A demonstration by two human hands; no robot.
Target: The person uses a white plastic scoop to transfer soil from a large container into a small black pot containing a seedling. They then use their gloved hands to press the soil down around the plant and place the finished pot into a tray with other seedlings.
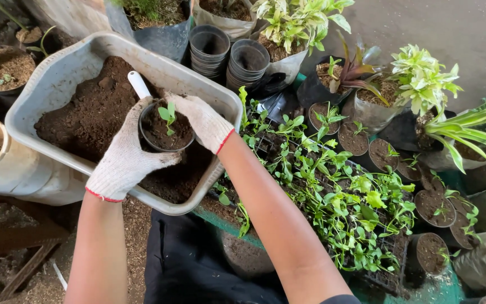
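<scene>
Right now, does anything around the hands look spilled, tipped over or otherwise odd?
Nothing serious. Both gloved hands, left hand and right hand, cup a small black pot with an upright seedling over the grey soil tub. A white handle lies half buried in the soil. Loose soil is scattered on the ground below the tub.

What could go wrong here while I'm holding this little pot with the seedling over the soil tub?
The tiny green seedling sits between both gloved hands, left hand and right hand, so pressing the soil could bend or bury it. The small black plastic pot is full nearly to the rim and may spill if tilted. The grey plastic tub of soil appears to overhang its support at the near corner, so leaning on it might tip it.
</scene>
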